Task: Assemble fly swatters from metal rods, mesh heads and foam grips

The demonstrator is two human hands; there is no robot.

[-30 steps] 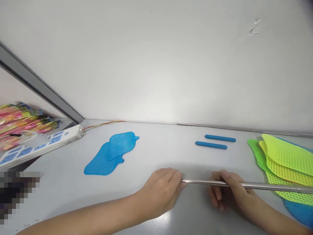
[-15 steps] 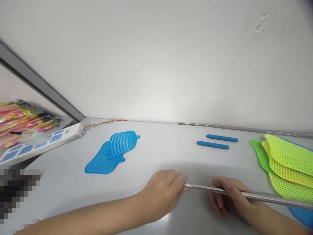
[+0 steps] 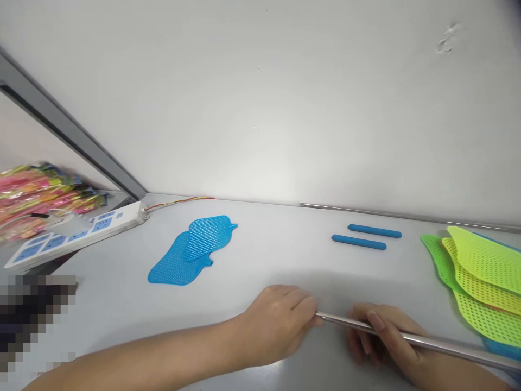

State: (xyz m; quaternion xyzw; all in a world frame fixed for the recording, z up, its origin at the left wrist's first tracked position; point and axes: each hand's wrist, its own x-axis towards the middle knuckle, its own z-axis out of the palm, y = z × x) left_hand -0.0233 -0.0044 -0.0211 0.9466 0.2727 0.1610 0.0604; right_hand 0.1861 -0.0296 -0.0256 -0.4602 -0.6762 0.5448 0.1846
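Observation:
A thin, shiny telescopic metal rod (image 3: 448, 346) slants across the front of the table, its thicker part running off to the right. My left hand (image 3: 280, 323) is closed around its thin left end, hiding that tip. Farther along, my right hand (image 3: 385, 336) grips the rod with the thumb on top and fingers curled beneath. Beyond my left hand lie two overlapping blue mesh fly swatter heads (image 3: 209, 236). Two blue handle grips, a far one (image 3: 374, 231) and a near one (image 3: 359, 242), rest side by side beyond my right hand.
Green and yellow perforated swatter heads (image 3: 488, 266) are piled at the right, with blue ones partly under them. More metal rod (image 3: 366, 213) lies along the wall. A white power strip (image 3: 77, 233) and colourful wrapped packages (image 3: 44, 193) are at the left.
The view has shifted slightly, so the table items sit a little farther right. Both hands keep their hold on the rod, which slopes slightly more steeply down to the right.

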